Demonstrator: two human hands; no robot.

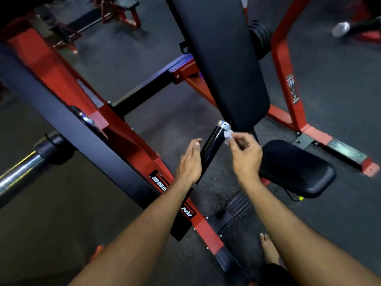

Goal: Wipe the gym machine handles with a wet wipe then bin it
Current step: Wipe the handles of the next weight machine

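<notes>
The handle (pixel 210 149) is a glossy black cylinder, smooth enough to catch a streak of light, and it ends in a small silver metal cap (pixel 223 124) at its far tip. It rises at a slant from a red painted steel frame (pixel 132 139) with flat, boxy beams. Just past the cap hangs a long back pad (pixel 222 58), black and matte, with rounded edges. To the right sits a seat pad (pixel 296 168), a thick black cushion with soft corners. A polished steel bar (pixel 18 172) shines at the left edge. The floor (pixel 340 112) is dark speckled rubber.

The wet wipe (pixel 228 135) is a small crumpled white scrap, held against the right side of the handle just below the cap. The right hand (pixel 245 155) pinches it between thumb and curled fingertips, wrist bent slightly down, forearm reaching in from the lower right. The left hand (pixel 190 159) stands edge-on just beside the left side of the handle, fingers straight and close together, holding nothing; whether it touches the handle cannot be told.

A bare foot (pixel 268 249) rests on the floor at the bottom.
</notes>
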